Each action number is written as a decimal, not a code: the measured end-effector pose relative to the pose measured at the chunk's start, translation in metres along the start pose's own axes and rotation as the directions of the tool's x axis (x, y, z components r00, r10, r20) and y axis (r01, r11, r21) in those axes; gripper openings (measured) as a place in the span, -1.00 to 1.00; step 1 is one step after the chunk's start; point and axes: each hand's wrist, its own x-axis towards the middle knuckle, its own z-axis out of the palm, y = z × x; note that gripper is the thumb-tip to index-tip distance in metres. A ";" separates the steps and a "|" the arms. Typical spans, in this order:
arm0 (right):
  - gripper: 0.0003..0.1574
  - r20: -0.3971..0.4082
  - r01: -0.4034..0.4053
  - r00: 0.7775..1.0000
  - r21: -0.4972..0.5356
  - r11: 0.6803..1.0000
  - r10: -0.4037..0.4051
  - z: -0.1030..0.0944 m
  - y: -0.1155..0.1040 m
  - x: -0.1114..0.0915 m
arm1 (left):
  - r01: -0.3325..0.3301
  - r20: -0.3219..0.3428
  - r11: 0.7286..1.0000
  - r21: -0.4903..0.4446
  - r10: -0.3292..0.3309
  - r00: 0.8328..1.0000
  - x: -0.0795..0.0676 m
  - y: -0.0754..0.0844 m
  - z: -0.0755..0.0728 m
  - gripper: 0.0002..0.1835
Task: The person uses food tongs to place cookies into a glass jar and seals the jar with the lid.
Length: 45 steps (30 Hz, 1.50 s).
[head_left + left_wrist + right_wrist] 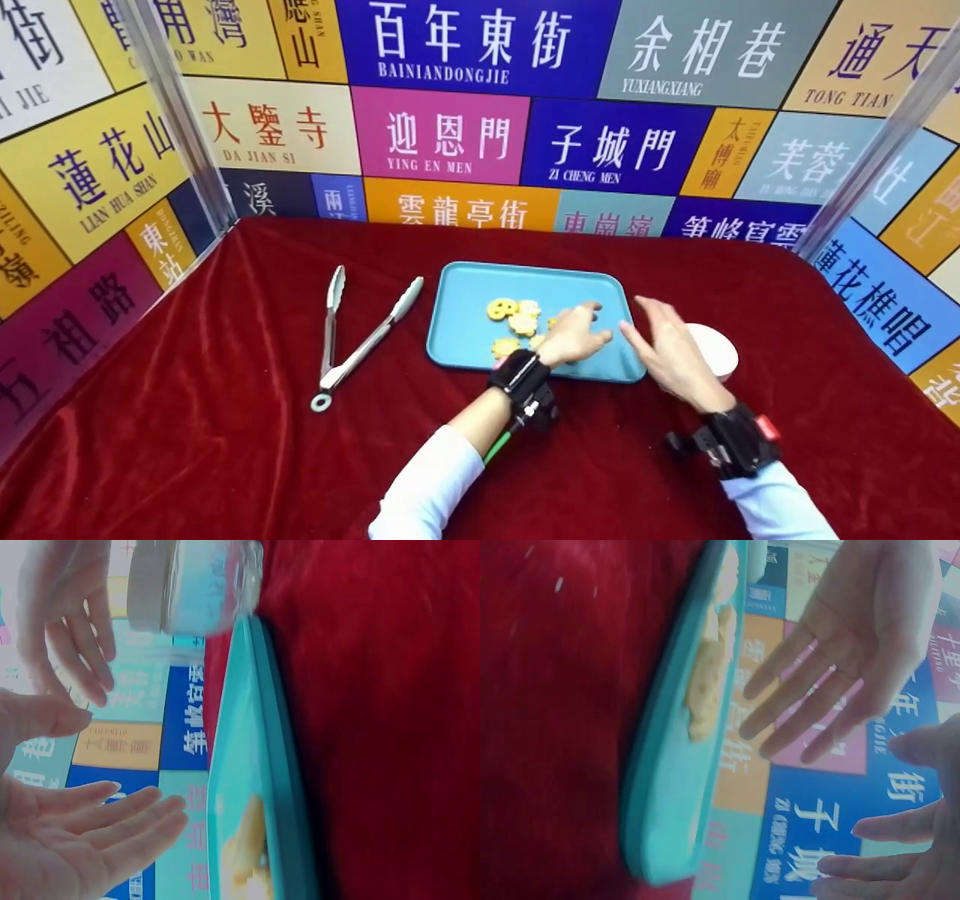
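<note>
The left hand [574, 335] hangs over the right half of the blue tray [465, 292], and the right hand [671, 356] is just off the tray's right edge; both have fingers loosely spread and hold nothing. Yellow biscuits [523, 324] lie about the tray's middle and toward its near edge, some hidden by the left hand. They look light, stiff and brittle, so a gentle pinch on opposite rims should suit them better than a squeeze across the face. Beside the right hand, near the tray's right edge, stands a clear jar [206, 589] with a white lid [716, 351]. Its smooth wall may be slippery, its weight likely modest; fingers wrapped round the body below the lid should hold it best. Whether it is glass or plastic, I cannot tell.
</note>
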 end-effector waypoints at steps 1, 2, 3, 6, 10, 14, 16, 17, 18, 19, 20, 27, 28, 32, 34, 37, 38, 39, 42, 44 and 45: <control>-0.37 -0.022 0.006 1.000 -0.003 1.000 -0.006 -0.003 0.002 -0.002 | -0.021 0.005 1.000 -0.001 0.021 1.000 0.000 0.002 0.002 -0.48; -0.36 -0.039 0.006 0.999 -0.008 1.000 -0.006 -0.006 0.005 -0.004 | -0.038 0.012 0.999 -0.001 0.038 0.999 0.000 0.004 0.005 -0.45; -0.36 -0.054 0.002 0.999 -0.012 1.000 -0.002 -0.009 0.008 -0.006 | -0.051 0.025 0.999 -0.006 0.052 0.998 0.000 0.006 0.007 -0.41; -0.33 -0.088 -0.039 0.995 -0.034 0.999 0.036 -0.015 0.018 -0.012 | -0.076 0.067 0.997 -0.003 0.076 0.995 0.000 0.013 0.016 -0.27; -0.23 -0.107 -0.144 0.985 -0.060 0.988 0.137 -0.020 0.032 -0.020 | -0.073 0.115 0.997 -0.028 0.075 0.990 -0.001 0.023 0.029 -0.08; -0.02 -0.067 -0.270 0.961 -0.039 0.962 0.267 -0.025 0.045 -0.028 | -0.058 0.115 0.996 -0.064 0.065 0.991 -0.002 0.033 0.041 0.04; 0.13 -0.029 -0.321 0.947 -0.006 0.947 0.321 -0.027 0.050 -0.030 | -0.044 0.106 0.996 -0.073 0.052 0.993 -0.002 0.038 0.046 0.08; 0.19 -0.015 -0.338 0.941 0.010 0.941 0.339 -0.027 0.052 -0.031 | -0.038 0.104 0.996 -0.077 0.046 0.994 -0.001 0.040 0.048 0.09; 0.26 -0.002 -0.350 0.937 0.022 0.936 0.350 -0.028 0.054 -0.032 | -0.030 0.100 0.996 -0.079 0.038 0.994 -0.001 0.042 0.050 0.10; 0.30 0.007 -0.355 0.935 0.031 0.934 0.355 -0.028 0.055 -0.032 | -0.023 0.099 0.996 -0.083 0.032 0.995 0.000 0.043 0.053 0.11; 0.34 0.018 -0.354 0.935 0.033 0.935 0.353 -0.029 0.057 -0.033 | -0.018 0.098 0.997 -0.081 0.026 0.995 0.000 0.045 0.055 0.11; 0.22 0.052 -0.284 0.957 -0.024 0.959 0.284 -0.031 0.060 -0.036 | -0.046 0.088 0.998 -0.041 0.050 0.995 0.004 0.047 0.063 -0.03; 0.18 0.050 -0.276 0.960 -0.026 0.961 0.277 -0.031 0.060 -0.037 | -0.054 0.085 0.998 -0.033 0.056 0.995 0.004 0.047 0.064 -0.07; 0.06 0.020 -0.260 0.965 -0.025 0.965 0.261 -0.030 0.059 -0.038 | -0.077 0.067 0.997 -0.011 0.078 0.995 0.004 0.046 0.067 -0.16; 0.03 0.003 -0.259 0.966 -0.020 0.966 0.259 -0.030 0.059 -0.038 | -0.081 0.059 0.997 -0.008 0.081 0.995 0.004 0.046 0.067 -0.17; 0.02 -0.014 -0.260 0.966 -0.015 0.966 0.259 -0.030 0.058 -0.038 | -0.086 0.048 0.996 -0.012 0.087 0.995 0.003 0.046 0.068 -0.18; 0.02 -0.018 -0.259 0.966 -0.016 0.966 0.258 -0.030 0.057 -0.039 | -0.091 0.045 0.996 -0.012 0.092 0.995 0.003 0.045 0.068 -0.18; 0.02 -0.020 -0.257 0.966 -0.017 0.966 0.257 -0.031 0.057 -0.039 | -0.097 0.044 0.995 -0.014 0.098 0.994 0.002 0.045 0.068 -0.18; 0.03 -0.016 -0.255 0.967 -0.021 0.967 0.255 -0.033 0.054 -0.041 | -0.117 0.040 0.993 -0.018 0.118 0.992 0.000 0.044 0.067 -0.17; 0.05 -0.012 -0.251 0.968 -0.028 0.968 0.251 -0.034 0.051 -0.042 | -0.128 0.047 0.991 -0.032 0.129 0.991 -0.002 0.043 0.065 -0.16; 0.06 -0.009 -0.251 0.968 -0.027 0.968 0.251 -0.035 0.049 -0.043 | -0.131 0.052 0.991 -0.038 0.133 0.990 -0.003 0.042 0.064 -0.16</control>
